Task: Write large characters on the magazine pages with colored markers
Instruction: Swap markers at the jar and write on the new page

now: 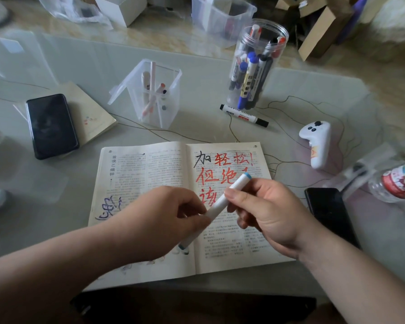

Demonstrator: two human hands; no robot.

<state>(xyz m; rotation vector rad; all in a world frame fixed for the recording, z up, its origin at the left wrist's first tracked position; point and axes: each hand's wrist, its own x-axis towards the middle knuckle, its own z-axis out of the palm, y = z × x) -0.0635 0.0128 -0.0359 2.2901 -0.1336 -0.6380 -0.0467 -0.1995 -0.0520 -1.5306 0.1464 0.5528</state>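
Marker (220,202), white with blue ends, is held just above the open magazine (145,174); its long axis slants from the near left up to the far right, over the right-hand page. The left hand (173,213) has its grip closed round the lower end, and the right hand (267,211) pinches the upper half. The hands hide part of the red characters (222,170); a blue scribble (108,209) marks the left page. Beyond stand a jar of markers (255,66) and a clear pen box (154,94), with a black marker (243,115) lying near the jar. A phone (52,126) rests on a booklet (94,115) at left; at right are a white controller (316,143), another phone (327,206) and a bottle (400,181). All of it sits on a pale glass worktop (56,66)
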